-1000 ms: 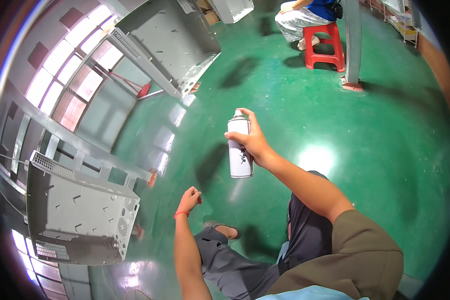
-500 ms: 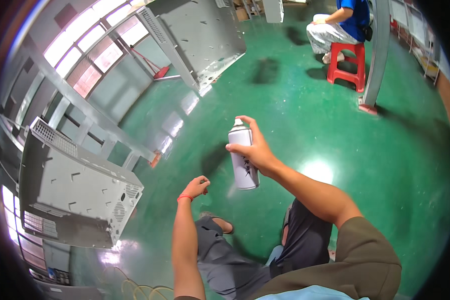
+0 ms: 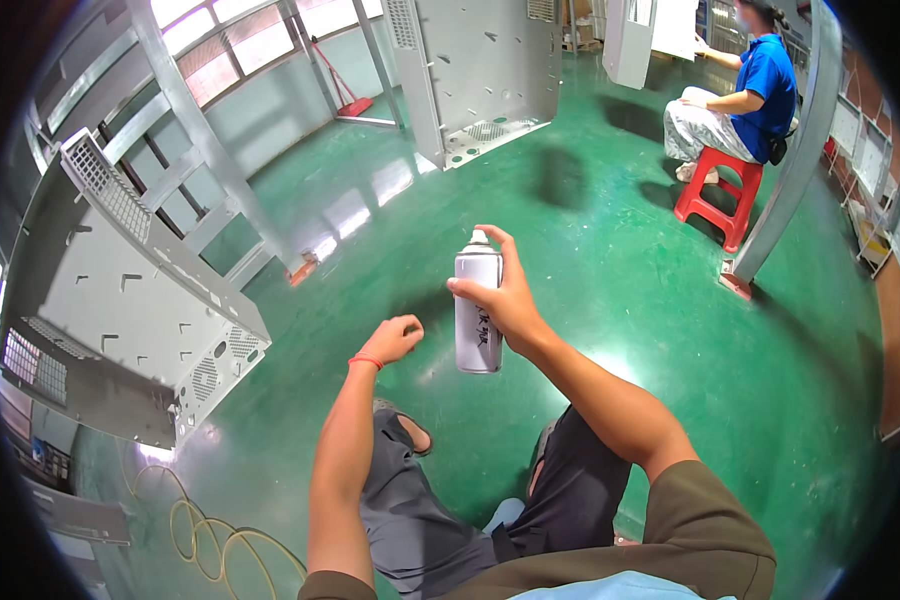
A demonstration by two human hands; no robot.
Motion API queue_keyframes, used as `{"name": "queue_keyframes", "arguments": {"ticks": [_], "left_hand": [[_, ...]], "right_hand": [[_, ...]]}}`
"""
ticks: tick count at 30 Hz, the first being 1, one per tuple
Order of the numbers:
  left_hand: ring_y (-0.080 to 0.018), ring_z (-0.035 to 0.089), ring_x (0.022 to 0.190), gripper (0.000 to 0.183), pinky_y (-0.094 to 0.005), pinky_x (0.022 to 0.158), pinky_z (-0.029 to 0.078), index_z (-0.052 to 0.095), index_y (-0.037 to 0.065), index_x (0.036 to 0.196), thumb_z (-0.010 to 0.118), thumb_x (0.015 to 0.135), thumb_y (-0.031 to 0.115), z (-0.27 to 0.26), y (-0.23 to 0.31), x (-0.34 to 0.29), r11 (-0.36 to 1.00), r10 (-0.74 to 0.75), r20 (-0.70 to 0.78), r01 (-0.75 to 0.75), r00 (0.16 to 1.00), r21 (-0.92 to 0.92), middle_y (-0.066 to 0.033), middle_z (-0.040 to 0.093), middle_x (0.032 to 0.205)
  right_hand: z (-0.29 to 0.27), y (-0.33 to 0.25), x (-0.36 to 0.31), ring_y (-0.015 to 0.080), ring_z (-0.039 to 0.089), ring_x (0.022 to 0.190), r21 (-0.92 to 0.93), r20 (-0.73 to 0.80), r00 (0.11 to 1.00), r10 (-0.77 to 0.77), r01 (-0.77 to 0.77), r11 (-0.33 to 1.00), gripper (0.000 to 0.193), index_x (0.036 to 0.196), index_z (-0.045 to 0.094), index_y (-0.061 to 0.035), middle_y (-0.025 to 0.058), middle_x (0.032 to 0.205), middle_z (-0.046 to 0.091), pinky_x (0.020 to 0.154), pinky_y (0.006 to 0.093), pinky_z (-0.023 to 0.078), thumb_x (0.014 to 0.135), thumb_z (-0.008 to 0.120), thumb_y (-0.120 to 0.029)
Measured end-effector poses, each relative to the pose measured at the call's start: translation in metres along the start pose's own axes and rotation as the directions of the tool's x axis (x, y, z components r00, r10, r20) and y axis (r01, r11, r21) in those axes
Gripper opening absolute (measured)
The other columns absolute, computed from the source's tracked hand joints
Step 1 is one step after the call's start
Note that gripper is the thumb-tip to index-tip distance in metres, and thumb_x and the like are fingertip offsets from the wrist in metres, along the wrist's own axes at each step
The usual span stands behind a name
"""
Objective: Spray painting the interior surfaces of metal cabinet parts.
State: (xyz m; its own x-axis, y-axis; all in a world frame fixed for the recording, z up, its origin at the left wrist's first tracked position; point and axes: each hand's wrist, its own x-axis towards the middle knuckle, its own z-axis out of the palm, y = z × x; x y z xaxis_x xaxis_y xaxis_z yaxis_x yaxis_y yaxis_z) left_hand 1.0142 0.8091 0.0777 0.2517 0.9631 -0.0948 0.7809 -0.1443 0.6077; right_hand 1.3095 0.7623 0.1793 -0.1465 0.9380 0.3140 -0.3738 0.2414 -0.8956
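My right hand [image 3: 510,305] is wrapped round a pale spray can [image 3: 478,335] with dark handwriting on its side. The can is held upright in front of me above the floor, the forefinger at its white nozzle. To the left and a little lower is my left hand [image 3: 398,338], with a red band at the wrist. Its fingers are curled in, and whatever they may hold is hidden. Nearest to that hand, at the left, hangs or stands a grey sheet-metal housing [image 3: 135,290] with slots, tabs and punched grilles; its support is not plain.
A second grey metal panel [image 3: 495,70] stands upright at the far side. A person in blue [image 3: 765,85] sits on a red stool [image 3: 722,195] beside a metal post [image 3: 785,190]. A yellow hose [image 3: 205,540] coils on the green floor [image 3: 610,270] at lower left.
The view has swung left and up, shifting the person and stool rightward and downward. My left hand has come up slightly. The spray can stays in my right hand, now straighter.
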Motion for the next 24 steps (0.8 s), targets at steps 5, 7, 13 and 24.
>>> {"name": "queue_keyframes", "arguments": {"ticks": [5,7,13,24], "left_hand": [[-0.0105,0.064,0.067,0.017,-0.0293,0.064,0.051,0.066,0.002,0.091,0.064,0.104,0.014,-0.020,0.061,0.014,0.940,0.171,-0.446,-0.281,0.879,-0.194,-0.0017,0.064,0.074],[-0.0106,0.061,0.067,0.018,-0.0300,0.064,0.050,0.064,0.003,0.091,0.062,0.106,0.014,-0.036,0.107,0.013,0.857,0.190,-0.627,-0.439,0.756,-0.270,-0.0015,0.062,0.073],[-0.0178,0.056,0.077,0.022,-0.0362,0.080,0.050,0.057,0.003,0.117,0.059,0.106,0.022,-0.090,0.266,-0.052,0.154,0.375,-0.870,-0.947,0.320,-0.282,-0.0090,0.059,0.085],[-0.0023,0.066,0.127,0.043,-0.0276,0.105,0.050,0.078,0.027,0.131,0.062,0.104,-0.001,-0.177,0.234,-0.156,-0.314,0.835,-0.544,-0.882,-0.081,-0.351,0.0131,0.074,0.138]], "right_hand": [[-0.001,0.006,0.018,0.0187,0.068,0.092,-0.020,-0.071,0.997,-0.013,0.011,1.000,0.085,0.157,0.037,-0.0197,0.0090,0.111,0.063,0.078,0.0370,0.059,0.088,0.086,-0.013],[-0.008,0.006,0.025,0.0187,0.068,0.093,-0.006,-0.106,0.994,0.004,-0.005,1.000,0.085,0.157,0.037,-0.0196,0.0090,0.112,0.064,0.079,0.0364,0.059,0.088,0.086,-0.014],[-0.033,0.015,0.028,0.0197,0.066,0.099,-0.063,-0.225,0.974,-0.013,-0.001,0.998,0.087,0.158,0.036,-0.0187,0.0096,0.116,0.062,0.084,0.0387,0.057,0.087,0.086,-0.012],[-0.104,-0.006,0.050,0.0204,0.066,0.091,-0.360,-0.387,0.898,-0.211,0.064,0.931,0.087,0.158,0.033,-0.0178,0.0108,0.111,0.062,0.078,0.0389,0.058,0.087,0.082,-0.005]]}}
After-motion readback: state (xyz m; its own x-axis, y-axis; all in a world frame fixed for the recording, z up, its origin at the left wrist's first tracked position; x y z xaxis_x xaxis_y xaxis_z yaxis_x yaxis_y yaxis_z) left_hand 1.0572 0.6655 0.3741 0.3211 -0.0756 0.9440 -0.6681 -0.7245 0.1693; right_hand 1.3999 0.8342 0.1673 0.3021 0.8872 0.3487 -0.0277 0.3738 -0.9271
